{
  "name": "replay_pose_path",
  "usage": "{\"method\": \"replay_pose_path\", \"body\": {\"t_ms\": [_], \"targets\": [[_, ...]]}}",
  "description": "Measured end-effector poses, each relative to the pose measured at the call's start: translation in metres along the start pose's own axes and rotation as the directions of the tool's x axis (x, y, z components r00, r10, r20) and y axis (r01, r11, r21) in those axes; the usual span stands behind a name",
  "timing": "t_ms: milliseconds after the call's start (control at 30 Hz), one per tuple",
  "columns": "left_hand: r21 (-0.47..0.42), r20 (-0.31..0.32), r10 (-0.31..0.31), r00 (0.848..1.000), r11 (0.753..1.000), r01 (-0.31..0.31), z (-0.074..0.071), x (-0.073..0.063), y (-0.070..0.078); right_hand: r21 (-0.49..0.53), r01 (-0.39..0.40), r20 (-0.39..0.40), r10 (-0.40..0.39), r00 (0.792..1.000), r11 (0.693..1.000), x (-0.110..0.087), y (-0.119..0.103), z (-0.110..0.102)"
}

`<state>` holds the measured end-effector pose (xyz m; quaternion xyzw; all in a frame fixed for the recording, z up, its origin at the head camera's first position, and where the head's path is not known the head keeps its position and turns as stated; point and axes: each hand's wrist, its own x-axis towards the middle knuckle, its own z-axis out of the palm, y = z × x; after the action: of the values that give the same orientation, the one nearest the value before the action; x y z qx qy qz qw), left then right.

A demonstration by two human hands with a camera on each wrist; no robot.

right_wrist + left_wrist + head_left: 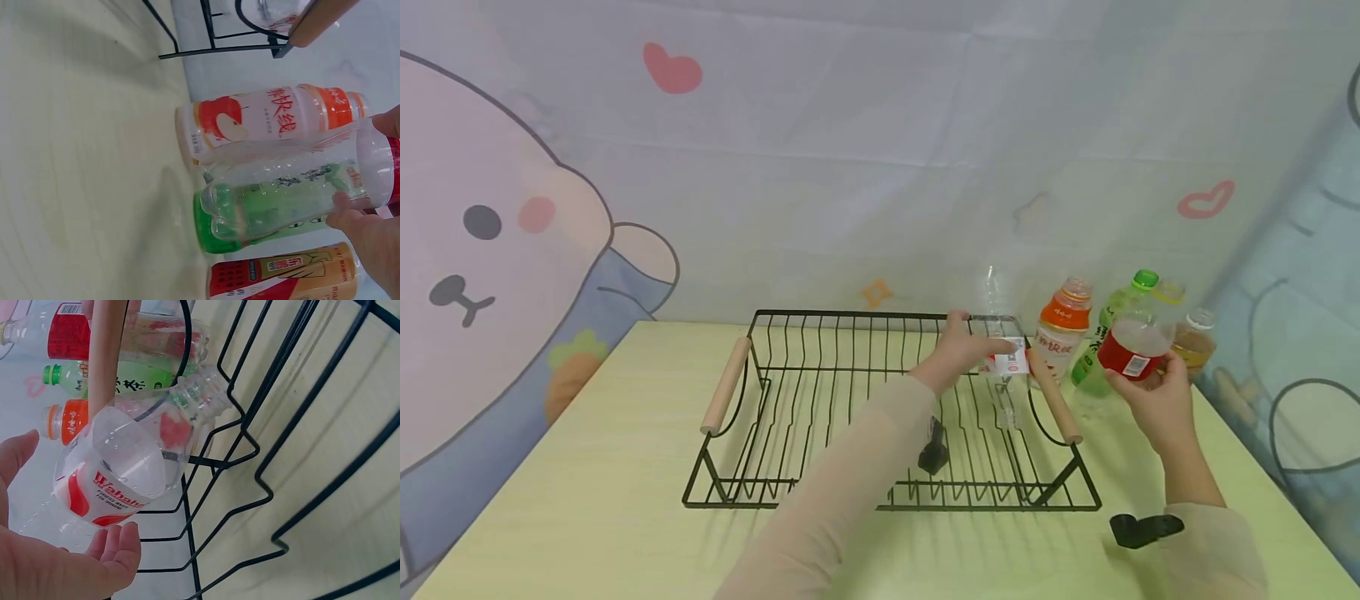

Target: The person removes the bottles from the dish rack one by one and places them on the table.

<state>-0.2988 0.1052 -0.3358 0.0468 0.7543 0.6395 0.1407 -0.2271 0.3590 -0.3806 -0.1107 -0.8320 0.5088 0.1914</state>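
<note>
A clear plastic water bottle [134, 462] with a red-and-white label stands neck down at the right end of the black wire dish rack [891, 507]. Beside its base is my left hand [958, 354]; in the left wrist view, the thumb and fingers are spread apart around its near end, with a gap showing at the thumb. My right hand [1161, 408] grips a clear bottle with a red label [1127, 354], to the right of the rack. In the right wrist view, this bottle's transparent lower body [281, 181] overlaps the green bottle behind it.
Behind the right hand stand a milk-drink bottle with an orange top [1063, 321], a green bottle [1097, 358] and an amber-coloured drink bottle [1197, 337]. Wooden handles [727, 387] top the rack's two ends. A printed cloth [850, 167] hangs behind the pale table [587, 467].
</note>
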Motion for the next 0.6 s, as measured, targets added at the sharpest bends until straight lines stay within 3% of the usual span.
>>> {"method": "replay_pose_path", "body": {"t_ms": [267,600], "targets": [[-0.013,-0.033,-0.014,0.999,1.0,0.013,0.006,0.002,-0.008,0.009,-0.036,0.025,0.036,0.999,0.999,0.003,0.008,0.008],[0.045,-0.05,-0.009,0.999,0.999,0.012,0.012,0.005,-0.021,0.005,-0.058,0.037,0.058,0.998,0.998,0.001,0.009,0.014]]}}
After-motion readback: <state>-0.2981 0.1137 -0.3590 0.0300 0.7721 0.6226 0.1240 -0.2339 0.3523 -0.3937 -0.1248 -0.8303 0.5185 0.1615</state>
